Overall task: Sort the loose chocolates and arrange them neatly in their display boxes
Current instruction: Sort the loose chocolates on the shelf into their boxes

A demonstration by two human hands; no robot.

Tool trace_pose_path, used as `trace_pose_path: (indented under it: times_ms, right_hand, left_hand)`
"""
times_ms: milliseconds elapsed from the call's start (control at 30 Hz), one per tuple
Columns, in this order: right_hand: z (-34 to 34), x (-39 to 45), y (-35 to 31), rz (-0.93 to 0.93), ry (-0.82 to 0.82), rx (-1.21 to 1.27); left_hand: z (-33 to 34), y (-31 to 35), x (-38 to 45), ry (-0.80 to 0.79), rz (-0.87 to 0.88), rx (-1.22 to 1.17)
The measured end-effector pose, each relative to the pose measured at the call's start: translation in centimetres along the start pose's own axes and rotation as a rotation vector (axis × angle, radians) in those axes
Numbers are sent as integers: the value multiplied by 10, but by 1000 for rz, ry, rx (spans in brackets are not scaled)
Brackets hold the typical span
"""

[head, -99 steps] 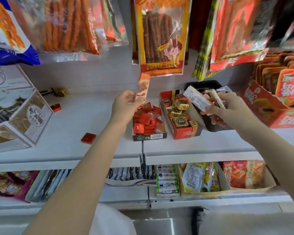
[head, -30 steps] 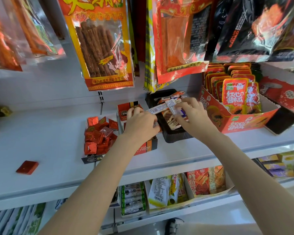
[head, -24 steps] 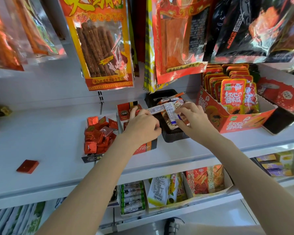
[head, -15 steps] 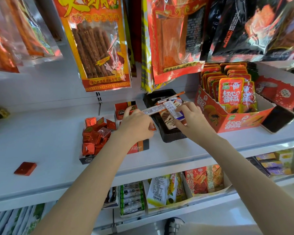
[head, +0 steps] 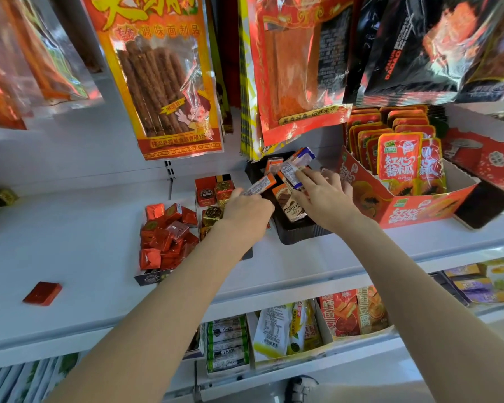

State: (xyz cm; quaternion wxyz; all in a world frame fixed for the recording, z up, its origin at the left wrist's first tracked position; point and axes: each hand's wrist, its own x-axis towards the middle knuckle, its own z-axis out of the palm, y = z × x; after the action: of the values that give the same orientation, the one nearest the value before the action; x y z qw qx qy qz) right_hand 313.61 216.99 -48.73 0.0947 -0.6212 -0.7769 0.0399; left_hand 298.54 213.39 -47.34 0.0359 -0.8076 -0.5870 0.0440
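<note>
Reaching over the white shelf [head: 70, 251], your two hands met above the black tray [head: 291, 234] of wrapped chocolate bars. Your left hand [head: 246, 212] had its fingers curled round one orange-ended bar [head: 259, 186], pinching it at the tray's left edge. Your right hand [head: 323, 196] pinched a white-and-blue bar [head: 291, 173] between thumb and fingers, right over the tray. Just left of the tray sat the red box [head: 205, 184] with gold and red foil chocolates, partly hidden by your left wrist, and beside that the small box [head: 149, 277] heaped with red foil squares [head: 166, 234]. One loose red square [head: 42, 292] lay well apart on the shelf's left, and a gold one [head: 0, 196] sat near the back wall.
</note>
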Motion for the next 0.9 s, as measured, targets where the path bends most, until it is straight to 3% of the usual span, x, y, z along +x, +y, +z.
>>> trace_pose_path:
  times_ms: [100,233,433,600,733,800,900]
  right_hand:
    - [0,3,-2,11,-8,48]
    - [-5,-3,-2,39,98,157]
    - [-9,-24,12,41,152,208]
    - [-10,-36,7,-112,259,221]
    - [0,-46,-14,-335,195,141]
    - [3,-46,-23,-334,143,129]
    - [1,-42,-31,-350,195,248]
  left_hand:
    - [-3,-1,-1,-56,14,-14]
    - [-4,2,-3,-67,22,-14]
    - [-8,13,-10,21,25,-8]
    - [-11,10,-29,250,-130,-323]
    - [-8,2,-33,302,-265,-603]
    - [-9,-2,-35,363,-306,-743]
    - [-14,-9,-38,375,-337,-896]
